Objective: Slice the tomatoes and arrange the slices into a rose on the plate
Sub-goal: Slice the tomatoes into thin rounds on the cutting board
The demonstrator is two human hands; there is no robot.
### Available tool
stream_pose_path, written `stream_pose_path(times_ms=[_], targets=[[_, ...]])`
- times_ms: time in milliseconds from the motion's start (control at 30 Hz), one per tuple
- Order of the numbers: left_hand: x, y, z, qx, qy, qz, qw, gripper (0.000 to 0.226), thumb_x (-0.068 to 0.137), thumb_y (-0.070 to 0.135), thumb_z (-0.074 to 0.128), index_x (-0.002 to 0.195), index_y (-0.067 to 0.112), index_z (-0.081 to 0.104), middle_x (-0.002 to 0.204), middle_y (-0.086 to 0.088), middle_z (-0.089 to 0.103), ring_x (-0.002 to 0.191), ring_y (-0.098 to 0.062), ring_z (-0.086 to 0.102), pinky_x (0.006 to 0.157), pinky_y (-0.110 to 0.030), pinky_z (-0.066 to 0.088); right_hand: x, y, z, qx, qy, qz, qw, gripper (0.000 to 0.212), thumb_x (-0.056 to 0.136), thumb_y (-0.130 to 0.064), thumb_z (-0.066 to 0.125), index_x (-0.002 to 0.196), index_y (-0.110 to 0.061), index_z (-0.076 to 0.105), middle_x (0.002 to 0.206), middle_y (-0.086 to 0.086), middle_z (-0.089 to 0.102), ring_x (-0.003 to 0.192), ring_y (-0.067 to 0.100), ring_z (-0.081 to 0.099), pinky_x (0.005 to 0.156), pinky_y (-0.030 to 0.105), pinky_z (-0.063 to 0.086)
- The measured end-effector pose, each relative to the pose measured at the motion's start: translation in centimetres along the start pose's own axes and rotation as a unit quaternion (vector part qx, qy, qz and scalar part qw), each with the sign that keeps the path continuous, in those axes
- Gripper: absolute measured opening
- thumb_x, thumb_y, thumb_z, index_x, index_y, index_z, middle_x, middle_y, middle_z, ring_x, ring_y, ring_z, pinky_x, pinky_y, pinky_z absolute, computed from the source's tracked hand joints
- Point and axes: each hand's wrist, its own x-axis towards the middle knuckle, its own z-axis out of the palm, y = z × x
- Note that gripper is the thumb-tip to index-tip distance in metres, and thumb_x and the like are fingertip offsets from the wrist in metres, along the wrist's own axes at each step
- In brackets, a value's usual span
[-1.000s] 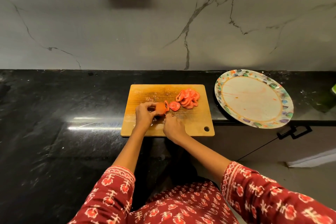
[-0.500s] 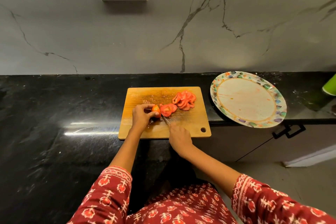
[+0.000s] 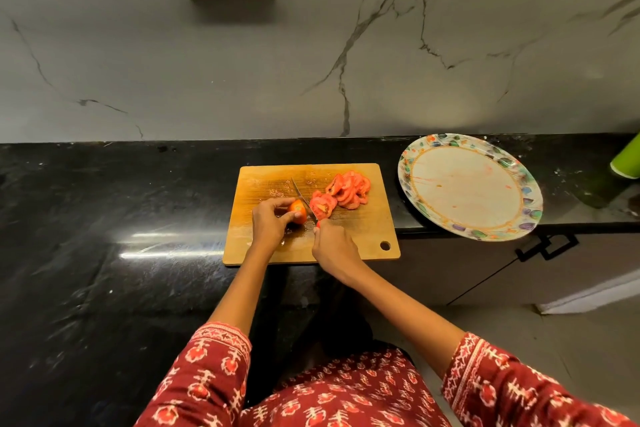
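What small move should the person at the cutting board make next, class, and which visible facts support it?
Probably press the knife down through the tomato piece for another slice. The left hand holds that piece on the cutting board, the right hand grips the knife with its blade set against it, and the plate holds no slices yet.

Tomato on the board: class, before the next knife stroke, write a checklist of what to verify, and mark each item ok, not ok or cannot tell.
1. Tomato piece steadied: ok, the left hand grips it on the cutting board.
2. Knife held firmly: ok, the right hand is curled round its handle.
3. Left fingertips away from the blade: cannot tell, they lie very near it.
4. Cut slices out of the blade's path: ok, heaped to the blade's right.
5. Plate ready for slices: ok, no slices on it, though smeared.
6. Plate resting securely: not ok, its near rim overhangs the counter edge.
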Motion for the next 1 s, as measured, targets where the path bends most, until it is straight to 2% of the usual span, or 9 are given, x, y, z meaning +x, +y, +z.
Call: stream_pose_path(times_ms=[133,633,800,1000], targets=[[-0.1,0.2,-0.1,-0.010,0.002,-0.001,1.000,0.030,0.076,0.004,0.071,0.106,0.003,0.067,0.108,-0.011,0.066,0.092,-0.010,0.055,0.078,-0.018,0.041,0.2,-0.4,0.2,-0.014,-0.008,0.018,1.000,0.028,0.100,-0.020,0.034,0.119,-0.005,0.048,0.116,0.017,0.057,0.109,0.034,0.053,0.073,0.033,0.036],[0.2,-0.2,0.0,0.003,0.003,0.006,1.000,0.028,0.074,0.003,0.072,0.102,0.005,0.069,0.106,-0.009,0.067,0.095,-0.013,0.058,0.084,-0.023,0.046,0.9,-1.2,-0.2,-0.044,-0.032,0.022,0.998,0.029,0.098,-0.013,0.038,0.124,-0.003,0.045,0.119,0.020,0.055,0.113,0.037,0.051,0.074,0.033,0.035],[0.0,-0.1,0.2,0.003,0.006,0.013,1.000,0.027,0.073,0.002,0.073,0.099,0.004,0.070,0.102,-0.008,0.068,0.090,-0.011,0.059,0.082,-0.022,0.046,2.1,-2.4,-0.1,-0.032,-0.035,0.043,0.998,0.027,0.097,-0.013,0.042,0.121,-0.004,0.048,0.121,0.019,0.056,0.114,0.036,0.052,0.083,0.037,0.043],[0.1,-0.3,0.2,-0.008,0.010,0.005,1.000,0.028,0.070,0.001,0.074,0.098,0.003,0.070,0.099,-0.010,0.069,0.090,-0.016,0.061,0.083,-0.027,0.049,1.4,-1.3,0.3,-0.030,-0.048,0.032,0.998,0.030,0.098,-0.014,0.039,0.125,-0.002,0.045,0.123,0.019,0.054,0.117,0.033,0.048,0.078,0.033,0.036]])
